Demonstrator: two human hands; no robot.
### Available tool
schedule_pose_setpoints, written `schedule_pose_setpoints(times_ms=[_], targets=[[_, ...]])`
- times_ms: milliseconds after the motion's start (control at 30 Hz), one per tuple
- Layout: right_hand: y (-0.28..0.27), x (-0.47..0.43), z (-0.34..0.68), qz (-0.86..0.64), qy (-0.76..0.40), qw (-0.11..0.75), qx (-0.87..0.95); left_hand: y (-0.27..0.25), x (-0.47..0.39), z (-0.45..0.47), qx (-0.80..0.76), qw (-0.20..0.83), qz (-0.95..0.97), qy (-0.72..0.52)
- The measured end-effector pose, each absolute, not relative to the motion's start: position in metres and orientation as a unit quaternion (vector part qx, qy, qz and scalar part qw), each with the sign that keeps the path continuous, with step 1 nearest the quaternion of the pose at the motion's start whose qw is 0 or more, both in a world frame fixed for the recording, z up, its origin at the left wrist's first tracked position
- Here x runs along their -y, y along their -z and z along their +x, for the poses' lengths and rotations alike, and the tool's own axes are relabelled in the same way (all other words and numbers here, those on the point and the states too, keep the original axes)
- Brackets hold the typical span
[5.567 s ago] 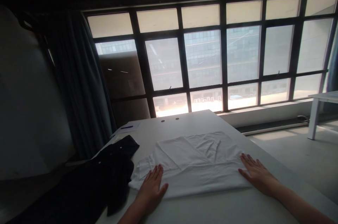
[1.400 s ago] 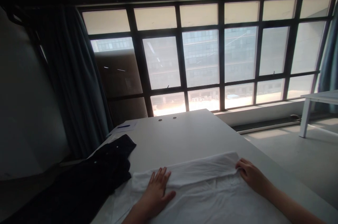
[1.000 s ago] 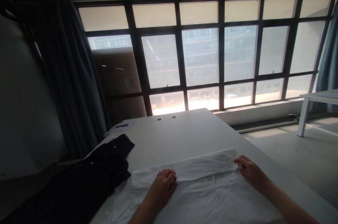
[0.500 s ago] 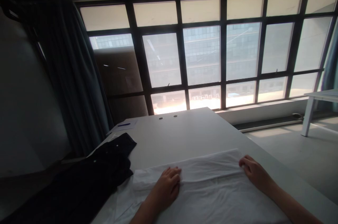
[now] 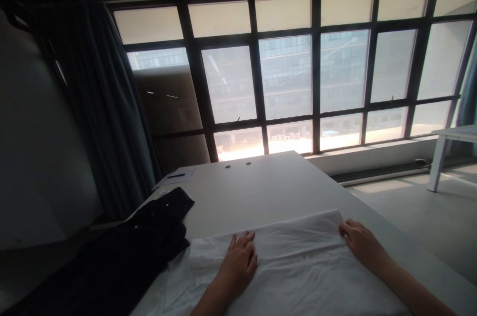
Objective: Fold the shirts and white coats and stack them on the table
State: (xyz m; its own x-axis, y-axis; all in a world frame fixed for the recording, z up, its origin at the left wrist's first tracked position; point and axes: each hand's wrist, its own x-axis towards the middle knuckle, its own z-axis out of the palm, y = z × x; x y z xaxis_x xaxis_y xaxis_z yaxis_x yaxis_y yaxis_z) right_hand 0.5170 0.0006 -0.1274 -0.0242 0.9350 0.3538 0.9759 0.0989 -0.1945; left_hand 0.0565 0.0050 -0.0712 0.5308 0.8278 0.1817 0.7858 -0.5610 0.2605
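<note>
Shifted nearer the person since the earliest frame across the white table (image 5: pixel 268 189), the white garment (image 5: pixel 301 278) now has a flat band folded along its far edge. Dark clothing (image 5: pixel 156 229) lies left, likely set aside for room. Bent left-hand (image 5: pixel 239 264) fingers rest on the band, seemingly steadying it; whether they grip is unclear. The right hand (image 5: pixel 363 244) pinches its corner, apparently keeping it taut.

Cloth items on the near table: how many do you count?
2: the white cloth, with the left hand on it and the right hand at its edge, and the dark cloth along the left of the table. Folds could hide more.
</note>
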Motion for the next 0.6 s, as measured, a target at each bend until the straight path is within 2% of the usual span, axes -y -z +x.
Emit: schedule_pose_setpoints(times_ms=[133,233,367,500,600], targets=[[0.107,0.008,0.493,-0.687,0.169,0.171,0.686,0.075,-0.007,0.057,-0.47,0.075,0.874,-0.102],[0.092,0.007,0.449,-0.64,0.177,0.197,0.721,0.075,-0.008,0.057,-0.467,0.085,0.876,-0.083],[0.087,-0.007,0.36,-0.562,0.097,0.206,0.795,0.075,-0.008,0.058,-0.47,0.101,0.872,-0.091],[0.091,-0.023,0.278,-0.518,-0.025,0.159,0.84,0.076,-0.008,0.058,-0.471,0.109,0.869,-0.104],[0.095,-0.031,0.254,-0.523,-0.079,0.138,0.837,0.077,-0.008,0.056,-0.47,0.108,0.869,-0.108]])
